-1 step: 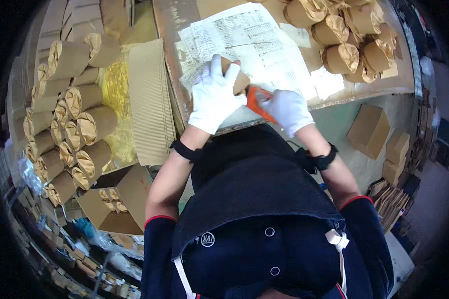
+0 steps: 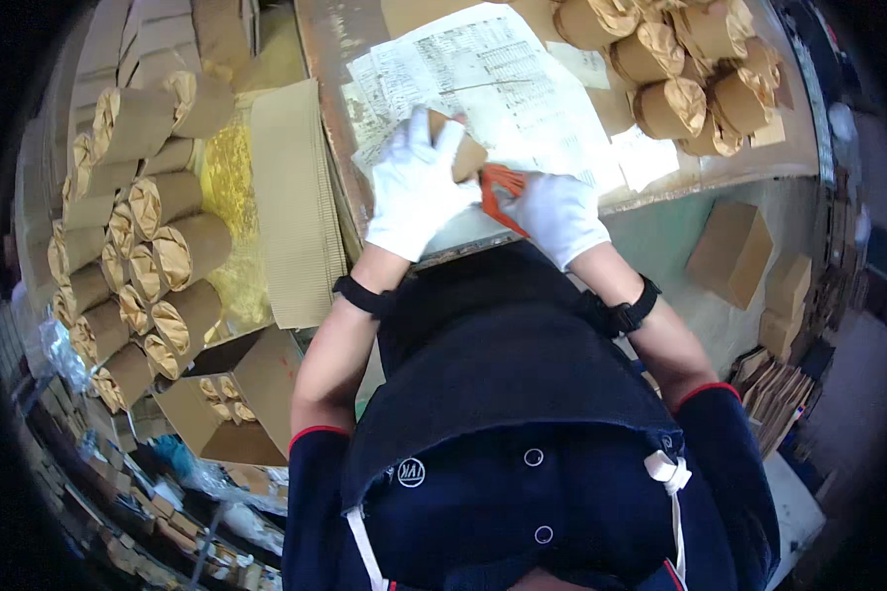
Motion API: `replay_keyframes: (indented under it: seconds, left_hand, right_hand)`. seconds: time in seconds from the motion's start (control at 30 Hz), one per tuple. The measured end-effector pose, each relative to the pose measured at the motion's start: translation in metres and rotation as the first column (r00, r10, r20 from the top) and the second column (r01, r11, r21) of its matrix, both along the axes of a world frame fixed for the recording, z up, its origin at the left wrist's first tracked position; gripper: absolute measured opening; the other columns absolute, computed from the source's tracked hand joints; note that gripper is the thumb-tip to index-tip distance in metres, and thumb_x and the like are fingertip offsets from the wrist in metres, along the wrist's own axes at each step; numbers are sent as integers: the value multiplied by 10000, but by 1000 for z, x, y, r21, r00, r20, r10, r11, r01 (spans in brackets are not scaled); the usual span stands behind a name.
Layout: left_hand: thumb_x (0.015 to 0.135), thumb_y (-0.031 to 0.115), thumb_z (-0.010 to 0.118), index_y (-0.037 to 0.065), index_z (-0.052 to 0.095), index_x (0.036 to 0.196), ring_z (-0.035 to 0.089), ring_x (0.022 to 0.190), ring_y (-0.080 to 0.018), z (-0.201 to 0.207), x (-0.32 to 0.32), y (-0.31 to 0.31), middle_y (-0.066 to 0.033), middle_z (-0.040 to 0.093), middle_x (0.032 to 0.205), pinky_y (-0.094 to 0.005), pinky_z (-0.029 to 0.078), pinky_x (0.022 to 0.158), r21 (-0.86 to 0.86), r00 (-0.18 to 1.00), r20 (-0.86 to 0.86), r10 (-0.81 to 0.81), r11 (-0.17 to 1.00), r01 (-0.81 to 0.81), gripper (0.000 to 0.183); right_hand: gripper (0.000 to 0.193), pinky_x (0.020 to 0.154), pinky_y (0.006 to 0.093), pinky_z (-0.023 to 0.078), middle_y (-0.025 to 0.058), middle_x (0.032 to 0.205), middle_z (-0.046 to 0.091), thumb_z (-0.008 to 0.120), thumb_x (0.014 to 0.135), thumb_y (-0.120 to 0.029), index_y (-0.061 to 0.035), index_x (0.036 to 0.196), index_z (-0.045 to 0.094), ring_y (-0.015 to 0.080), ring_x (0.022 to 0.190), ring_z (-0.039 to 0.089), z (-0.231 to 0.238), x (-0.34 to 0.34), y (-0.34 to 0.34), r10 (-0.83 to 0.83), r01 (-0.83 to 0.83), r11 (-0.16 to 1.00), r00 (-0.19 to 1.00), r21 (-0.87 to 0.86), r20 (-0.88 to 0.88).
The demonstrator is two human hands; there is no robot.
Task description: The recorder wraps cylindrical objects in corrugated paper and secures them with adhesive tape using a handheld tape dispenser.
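My left hand (image 2: 419, 187), in a white glove, is closed around a small brown cardboard piece (image 2: 468, 158), perhaps a short tube, above the near edge of the workbench. Just to its right, my right hand (image 2: 552, 217), also in a white glove, grips an orange hand tool (image 2: 501, 189). The tool's exact kind is unclear. Its far end is up against the cardboard piece or very close to it. Beneath and beyond both hands lie printed paper sheets (image 2: 522, 98) spread over the workbench (image 2: 710, 182).
Brown paper-wrapped rolls (image 2: 670, 108) cluster at the bench's far right, and more rolls (image 2: 172, 251) are stacked at left. Beside them stands a stack of corrugated cardboard sheets (image 2: 291, 207). An open carton (image 2: 256, 394) holds several rolls; another cardboard box (image 2: 729, 254) sits at right.
My right hand and the orange tool have shifted slightly left, and the tool has turned a little. The left hand still holds the cardboard piece.
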State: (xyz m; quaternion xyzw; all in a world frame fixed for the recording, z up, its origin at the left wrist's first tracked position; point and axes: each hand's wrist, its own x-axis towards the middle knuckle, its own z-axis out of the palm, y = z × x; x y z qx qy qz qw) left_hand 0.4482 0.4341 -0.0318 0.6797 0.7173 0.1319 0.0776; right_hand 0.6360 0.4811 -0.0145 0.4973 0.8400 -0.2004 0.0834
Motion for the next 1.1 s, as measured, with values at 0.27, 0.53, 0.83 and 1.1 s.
replay_keyframes:
  seconds: [0.27, 0.53, 0.83, 1.1]
  left_hand:
    - [857, 248, 605, 95, 500, 1385, 577, 1187, -341, -21, -83, -41, -157, 522, 1399, -382, 521, 919, 14, 856, 517, -14, 1000, 8, 560]
    - [934, 511, 531, 139, 378, 1478, 635, 1055, -392, 12, -36, 13, -265, 596, 1236, -445, 519, 888, -356, 927, 191, 323, 903, -241, 677]
    - [990, 392, 497, 226, 372, 1495, 461, 1324, -301, -24, -89, 5, -210, 483, 1426, -378, 352, 1093, -231, 692, 699, 179, 973, -19, 547]
    - [947, 424, 592, 204, 404, 1478, 419, 1340, -277, -44, -93, 9, -164, 499, 1413, -376, 314, 1120, -265, 576, 773, 264, 960, -85, 604]
  right_hand:
    - [629, 485, 415, 516, 167, 520, 607, 573, 847, -626, -33, 673, 691, 322, 490, 636, -21, 35, 26, -91, 129, 943, 987, 305, -135]
    - [317, 667, 404, 534, 92, 805, 663, 740, 784, -357, -106, 970, 682, 266, 624, 625, -43, 40, 38, 92, 82, 745, 970, 662, -224]
    - [169, 635, 418, 507, 137, 792, 605, 642, 806, -190, -76, 926, 608, 320, 708, 612, -36, -84, -11, 341, -130, 911, 771, 391, -538]
    - [290, 751, 382, 534, 130, 991, 662, 667, 783, -177, -48, 1043, 659, 279, 888, 659, -28, -67, -26, 450, -351, 893, 715, 283, -534]
